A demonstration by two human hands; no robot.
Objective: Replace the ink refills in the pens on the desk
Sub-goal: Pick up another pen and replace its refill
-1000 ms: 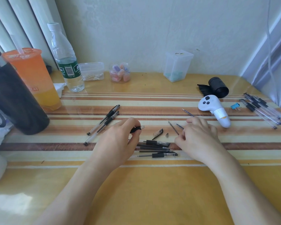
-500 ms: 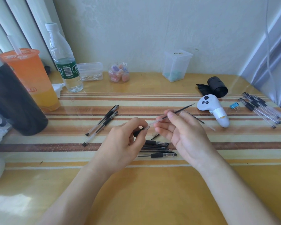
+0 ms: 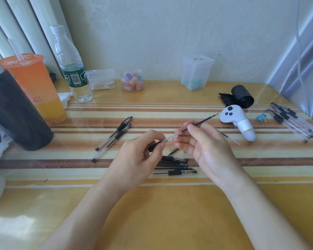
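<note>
My left hand (image 3: 137, 157) grips a pen barrel (image 3: 154, 145) with a black grip; most of the barrel is hidden in the fingers. My right hand (image 3: 204, 147) pinches a thin black ink refill (image 3: 202, 122), tip pointing up and right, its clear rear end meeting the barrel's open end at my left fingertips. Below the hands lies a small pile of pens and refills (image 3: 175, 166). Two pens (image 3: 116, 136) lie to the left. Several more pens (image 3: 293, 120) lie at the far right.
A white controller (image 3: 239, 121), a blue binder clip (image 3: 261, 117) and a black roll (image 3: 242, 96) sit at the right. An orange drink cup (image 3: 33, 87), dark flask (image 3: 13, 112), water bottle (image 3: 70, 69) and small plastic boxes (image 3: 196, 73) stand at the back.
My right hand picked a refill off the desk and brought it up to the barrel in my left hand; both hands have lifted slightly above the pile.
</note>
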